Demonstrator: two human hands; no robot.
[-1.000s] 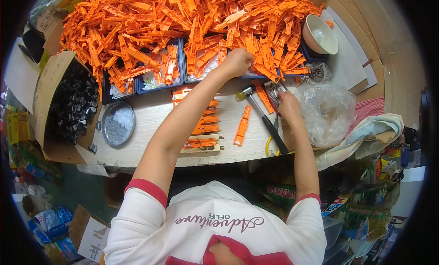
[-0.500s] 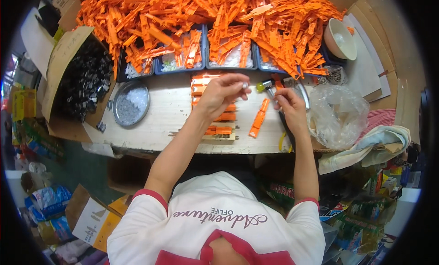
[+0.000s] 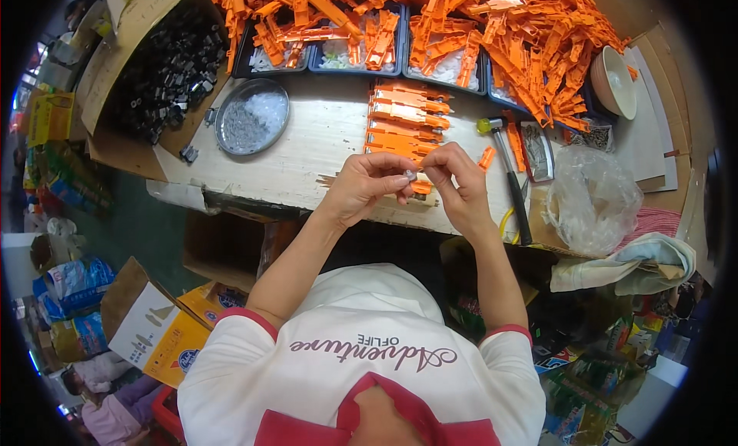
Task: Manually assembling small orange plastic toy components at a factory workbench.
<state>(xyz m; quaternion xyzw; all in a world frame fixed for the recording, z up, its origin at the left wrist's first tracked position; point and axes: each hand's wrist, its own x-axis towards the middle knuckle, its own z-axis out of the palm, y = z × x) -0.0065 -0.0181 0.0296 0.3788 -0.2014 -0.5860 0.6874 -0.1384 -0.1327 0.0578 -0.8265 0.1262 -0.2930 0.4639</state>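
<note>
My left hand (image 3: 367,188) pinches a small clear, whitish piece (image 3: 410,174) between thumb and fingertips. Close against it, my right hand (image 3: 463,186) has thumb and forefinger pressed together at that piece; whether it grips anything of its own is too small to make out. Both hands hover over the near edge of the table. Just beyond them lies a neat row of long orange plastic parts (image 3: 405,117), its near end partly covered by my hands. A single orange part (image 3: 487,158) shows its tip behind my right hand.
A hammer (image 3: 510,169) with a yellow-tipped head lies on the right beside a clear plastic bag (image 3: 588,200). A round grey dish (image 3: 280,111) holds small pieces. Blue bins (image 3: 403,42) under heaped orange parts line the back. Left is a carton (image 3: 100,92) of black parts.
My right hand has moved left from beside the hammer to meet my left hand at the small piece. The view has shifted, so the table sits higher and further right.
</note>
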